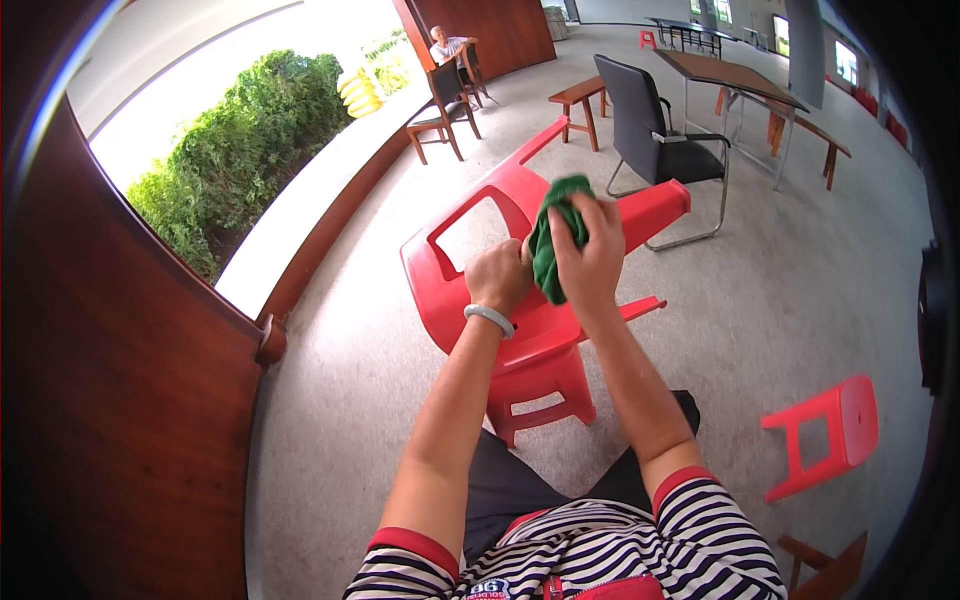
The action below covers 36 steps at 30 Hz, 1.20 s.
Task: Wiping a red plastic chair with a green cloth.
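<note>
A red plastic stool (442, 307) lies tipped before me, its legs pointing to the far right. Beneath it stands another red plastic stool (540, 386), partly covered by the tipped one. My right hand (592, 251) grips a bunched green cloth (555, 225) over the tipped stool, with the fingers curled around the cloth's right side. Close against the cloth's left edge, my left hand (496, 277) is curled into a fist; what it grips is hidden by its own back. A pale bangle (489, 319) circles the left wrist.
At right sits a smaller-looking red stool (859, 420). Ahead are a black armchair (637, 112), a brown-topped table (731, 75) and a wooden bench (577, 91). A wooden panel (135, 390) borders the left. A person (448, 49) is by wooden chairs farther off.
</note>
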{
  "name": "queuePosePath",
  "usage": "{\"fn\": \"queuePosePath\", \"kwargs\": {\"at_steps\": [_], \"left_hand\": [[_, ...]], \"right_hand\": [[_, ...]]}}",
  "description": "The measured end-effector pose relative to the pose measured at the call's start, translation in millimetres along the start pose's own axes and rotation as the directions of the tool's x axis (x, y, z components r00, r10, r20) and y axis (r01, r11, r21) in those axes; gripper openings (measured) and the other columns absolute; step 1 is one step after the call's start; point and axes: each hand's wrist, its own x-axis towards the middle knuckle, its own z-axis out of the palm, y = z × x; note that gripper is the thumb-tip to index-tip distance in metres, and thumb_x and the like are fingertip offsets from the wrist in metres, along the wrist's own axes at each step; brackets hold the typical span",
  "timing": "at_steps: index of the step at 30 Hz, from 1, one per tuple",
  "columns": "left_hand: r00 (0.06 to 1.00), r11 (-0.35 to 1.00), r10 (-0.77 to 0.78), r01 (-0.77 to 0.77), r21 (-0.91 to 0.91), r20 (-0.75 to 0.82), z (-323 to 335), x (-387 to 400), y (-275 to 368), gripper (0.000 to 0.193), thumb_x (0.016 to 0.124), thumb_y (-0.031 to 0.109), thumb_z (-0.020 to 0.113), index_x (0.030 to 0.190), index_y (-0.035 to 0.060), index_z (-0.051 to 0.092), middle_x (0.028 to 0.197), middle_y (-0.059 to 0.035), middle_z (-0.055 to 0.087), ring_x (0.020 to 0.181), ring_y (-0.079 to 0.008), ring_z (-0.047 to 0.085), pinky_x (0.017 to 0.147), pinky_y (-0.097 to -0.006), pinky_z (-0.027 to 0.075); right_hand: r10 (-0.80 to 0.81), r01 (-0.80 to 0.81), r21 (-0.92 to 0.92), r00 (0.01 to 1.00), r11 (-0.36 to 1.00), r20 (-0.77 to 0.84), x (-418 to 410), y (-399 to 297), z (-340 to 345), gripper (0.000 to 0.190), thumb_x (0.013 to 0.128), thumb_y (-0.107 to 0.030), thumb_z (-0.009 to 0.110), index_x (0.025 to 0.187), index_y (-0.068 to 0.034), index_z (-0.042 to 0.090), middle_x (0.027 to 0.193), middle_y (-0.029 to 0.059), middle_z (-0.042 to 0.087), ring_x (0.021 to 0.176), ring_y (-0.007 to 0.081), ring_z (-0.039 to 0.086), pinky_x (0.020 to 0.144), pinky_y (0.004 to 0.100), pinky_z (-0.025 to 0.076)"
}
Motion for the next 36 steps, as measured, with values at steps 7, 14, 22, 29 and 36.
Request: {"fn": "queuePosePath", "kwargs": {"at_steps": [7,14,22,29,36], "left_hand": [[0.998,0.999,-0.050,0.050,0.000,0.039,-1.4,2.5,5.9,0.050,0.103,0.043,0.048,0.075,0.0108,0.073,0.074,-0.0145,0.071,0.071,-0.0356,0.070,0.068,-0.0484,0.054],[0.989,0.998,-0.059,0.063,-0.027,0.137,-8.3,3.2,6.8,0.046,0.102,0.040,0.046,0.084,0.0083,0.074,0.082,-0.0166,0.073,0.080,-0.0362,0.071,0.075,-0.0497,0.055],[0.995,0.998,-0.062,0.064,-0.012,0.078,-8.1,0.7,8.6,0.045,0.101,0.039,0.048,0.078,0.0087,0.073,0.077,-0.0165,0.072,0.074,-0.0356,0.071,0.072,-0.0486,0.055],[0.997,0.998,-0.054,0.054,-0.009,0.061,-8.3,-1.5,9.4,0.046,0.101,0.039,0.048,0.077,0.0081,0.073,0.077,-0.0166,0.072,0.073,-0.0360,0.071,0.071,-0.0487,0.055],[0.997,0.998,-0.055,0.056,-0.013,0.060,-6.8,-2.1,8.2,0.046,0.101,0.038,0.048,0.077,0.0079,0.072,0.077,-0.0170,0.072,0.074,-0.0362,0.071,0.072,-0.0488,0.055]], "right_hand": [[-0.173,0.273,-0.346,0.941,0.898,0.291,71.7,46.4,55.4,0.028,0.085,-0.028,0.076,0.104,-0.009,0.070,0.098,0.0169,0.064,0.088,0.0355,0.066,0.076,0.0459,0.055],[-0.011,0.367,-0.509,0.819,0.779,0.574,44.4,67.0,71.4,0.042,0.082,-0.039,0.076,0.114,-0.012,0.073,0.105,0.0147,0.069,0.105,0.0337,0.065,0.085,0.0449,0.058],[0.004,0.372,-0.520,0.811,0.769,0.585,42.5,63.5,70.3,0.040,0.084,-0.037,0.075,0.115,-0.011,0.071,0.106,0.0154,0.069,0.105,0.0336,0.065,0.086,0.0455,0.057],[-0.005,0.379,-0.529,0.816,0.760,0.578,41.0,62.8,69.6,0.039,0.084,-0.037,0.074,0.113,-0.011,0.071,0.106,0.0152,0.069,0.105,0.0331,0.065,0.086,0.0450,0.057],[-0.018,0.389,-0.532,0.819,0.752,0.573,40.8,64.8,71.3,0.039,0.084,-0.037,0.074,0.113,-0.011,0.071,0.105,0.0148,0.069,0.105,0.0327,0.065,0.086,0.0450,0.057]]}}
